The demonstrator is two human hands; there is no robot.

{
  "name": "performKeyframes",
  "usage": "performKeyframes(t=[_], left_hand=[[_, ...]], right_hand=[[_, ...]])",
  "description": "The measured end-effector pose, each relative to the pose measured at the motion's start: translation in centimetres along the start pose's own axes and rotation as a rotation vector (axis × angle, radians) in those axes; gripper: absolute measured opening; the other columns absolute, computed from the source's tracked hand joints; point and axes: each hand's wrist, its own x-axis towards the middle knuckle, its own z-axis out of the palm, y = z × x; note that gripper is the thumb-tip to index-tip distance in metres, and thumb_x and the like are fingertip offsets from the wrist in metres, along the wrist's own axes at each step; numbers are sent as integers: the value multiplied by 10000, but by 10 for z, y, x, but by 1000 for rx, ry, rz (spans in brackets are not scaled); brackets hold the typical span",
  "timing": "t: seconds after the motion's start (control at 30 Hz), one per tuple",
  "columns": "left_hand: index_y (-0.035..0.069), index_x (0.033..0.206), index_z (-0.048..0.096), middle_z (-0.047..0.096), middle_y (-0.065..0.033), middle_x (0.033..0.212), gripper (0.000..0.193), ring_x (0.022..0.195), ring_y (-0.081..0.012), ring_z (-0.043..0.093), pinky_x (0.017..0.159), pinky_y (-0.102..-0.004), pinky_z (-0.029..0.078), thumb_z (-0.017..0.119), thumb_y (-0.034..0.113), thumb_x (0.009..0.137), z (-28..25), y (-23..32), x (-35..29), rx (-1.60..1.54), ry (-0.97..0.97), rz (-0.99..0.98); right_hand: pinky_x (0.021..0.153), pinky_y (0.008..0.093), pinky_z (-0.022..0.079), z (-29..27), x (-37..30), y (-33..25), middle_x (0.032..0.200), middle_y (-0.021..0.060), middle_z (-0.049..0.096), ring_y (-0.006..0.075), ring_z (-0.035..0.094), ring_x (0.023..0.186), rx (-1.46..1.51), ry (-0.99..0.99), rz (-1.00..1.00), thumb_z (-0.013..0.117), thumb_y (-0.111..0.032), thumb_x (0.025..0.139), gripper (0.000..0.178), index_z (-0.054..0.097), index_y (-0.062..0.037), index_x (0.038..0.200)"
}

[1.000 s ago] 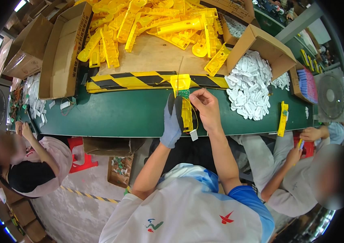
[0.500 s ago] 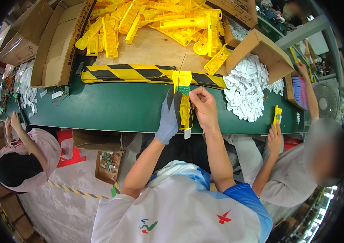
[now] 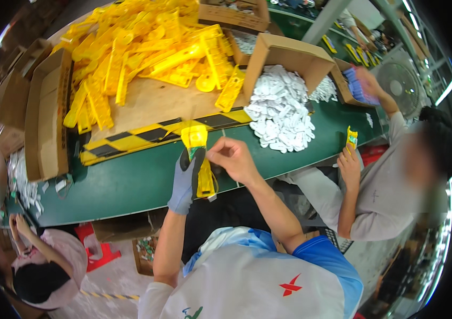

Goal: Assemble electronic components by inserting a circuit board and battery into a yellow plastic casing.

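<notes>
My left hand [image 3: 182,181], in a blue-grey glove with dark fingers, grips a yellow plastic housing [image 3: 205,179] over the near edge of the table. A green circuit board [image 3: 192,152] sits in the housing's upper part, partly covered by the gloved fingers. My bare right hand [image 3: 236,162] is at the housing's right side, thumb and fingertips pinched together beside the board. Whatever lies in that pinch is too small to make out. A thin wire runs along the housing's right edge near its lower end.
Beyond a black-and-yellow striped edge [image 3: 130,147] lies a heap of yellow housings [image 3: 151,48]. White plastic parts [image 3: 282,114] spill from a cardboard box [image 3: 295,53]. An empty-looking carton [image 3: 48,117] stands left. Co-workers sit on both sides; the right one holds a yellow housing [image 3: 352,137].
The view has swung to the right and tilted. My right hand has drawn slightly away from the board, still pinched. The right co-worker's far hand has moved to the box of purple items.
</notes>
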Motion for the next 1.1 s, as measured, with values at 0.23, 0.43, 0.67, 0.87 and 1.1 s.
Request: performKeyframes(t=[0.23, 0.43, 0.67, 0.87, 1.1], left_hand=[[100, 1032, 489, 585, -83, 703, 242, 549, -195, 592, 473, -313, 497, 594, 314, 984, 26, 7, -6, -121, 84, 17], [116, 1047, 468, 568, -79, 708, 264, 549, -198, 584, 473, -318, 492, 583, 346, 988, 26, 7, -1, -154, 43, -45], [133, 1347, 376, 590, -125, 891, 418, 616, -220, 632, 546, -348, 543, 438, 407, 1038, 13, -7, 3, -203, -101, 15], [83, 1302, 454, 625, -97, 941, 374, 686, -188, 655, 608, -327, 555, 485, 344, 1036, 9, -13, 4, -194, -90, 106], [59, 1394, 405, 591, -75, 1078, 423, 832, -115, 618, 665, -258, 537, 495, 264, 1035, 13, -13, 1, 20, 40, 235]], right_hand=[[669, 254, 473, -65, -37, -44, 865, 60, 707, 133, 622, 721, -787, 585, -278, 700, -123, 876, 151, 733, -51, 1005], [800, 334, 489, -136, -28, -58, 1008, 68, 659, 236, 619, 942, -1344, 360, -347, 734, -127, 823, 161, 739, -78, 977], [751, 320, 522, -144, -14, -46, 942, 85, 682, 222, 656, 820, -1171, 404, -597, 663, -82, 896, 134, 696, -37, 1018], [546, 206, 449, -47, -16, -34, 784, 28, 566, 69, 529, 618, -506, -49, -210, 569, -35, 948, 139, 688, 4, 1007], [463, 181, 345, -21, -1, -9, 634, -13, 574, 37, 500, 563, -440, -13, -129, 668, -131, 926, 172, 687, -2, 815]])
